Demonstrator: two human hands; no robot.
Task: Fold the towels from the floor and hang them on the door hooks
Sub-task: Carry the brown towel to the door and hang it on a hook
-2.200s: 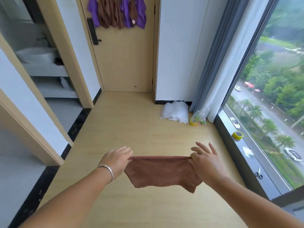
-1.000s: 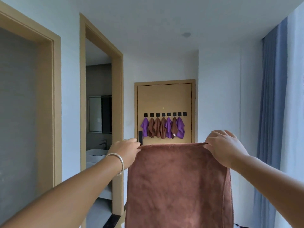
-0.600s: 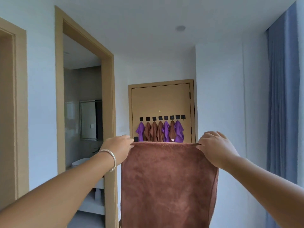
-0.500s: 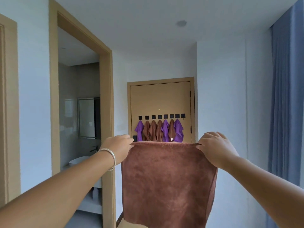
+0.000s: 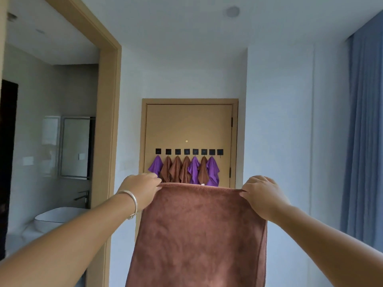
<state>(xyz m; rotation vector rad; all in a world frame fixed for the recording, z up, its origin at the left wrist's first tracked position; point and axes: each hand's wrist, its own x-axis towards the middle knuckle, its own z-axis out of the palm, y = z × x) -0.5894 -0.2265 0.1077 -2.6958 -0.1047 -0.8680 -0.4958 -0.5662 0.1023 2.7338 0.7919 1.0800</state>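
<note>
Left hand (image 5: 141, 188) and right hand (image 5: 262, 193) pinch the towel (image 5: 199, 235) by its top corners, spread between them; folding comes next, then the free hook (image 5: 220, 152) beyond

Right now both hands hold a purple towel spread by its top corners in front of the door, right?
Not quite: the towel is brown, not purple, as the head view shows. The left hand and right hand do pinch its top corners, holding it spread in front of the door.
</note>
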